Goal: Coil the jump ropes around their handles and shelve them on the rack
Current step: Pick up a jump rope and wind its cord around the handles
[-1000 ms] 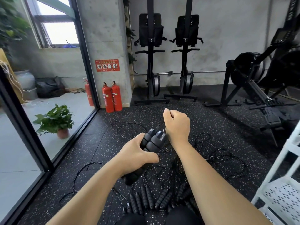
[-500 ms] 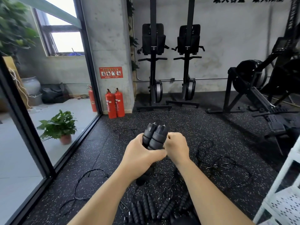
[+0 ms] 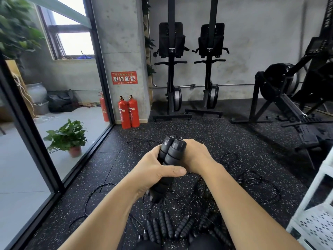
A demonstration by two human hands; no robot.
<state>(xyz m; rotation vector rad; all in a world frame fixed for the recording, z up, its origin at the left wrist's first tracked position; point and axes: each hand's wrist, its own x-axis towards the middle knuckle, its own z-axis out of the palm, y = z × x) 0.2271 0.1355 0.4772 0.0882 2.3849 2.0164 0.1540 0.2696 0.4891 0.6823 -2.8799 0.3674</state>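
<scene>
Two handles [image 3: 172, 150] are being clenched in the left hand [image 3: 153, 171] while the right hand [image 3: 196, 156] is curling beside them, holding I cannot tell what, likely risking slack turns slipping off.

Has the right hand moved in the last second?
Yes. The right hand came down: its knuckles were level with the fire extinguishers' bases, now well below, beside the handles in the left hand.

Jump ropes [image 3: 166, 227] on speckled floor [image 3: 216, 136]
</scene>
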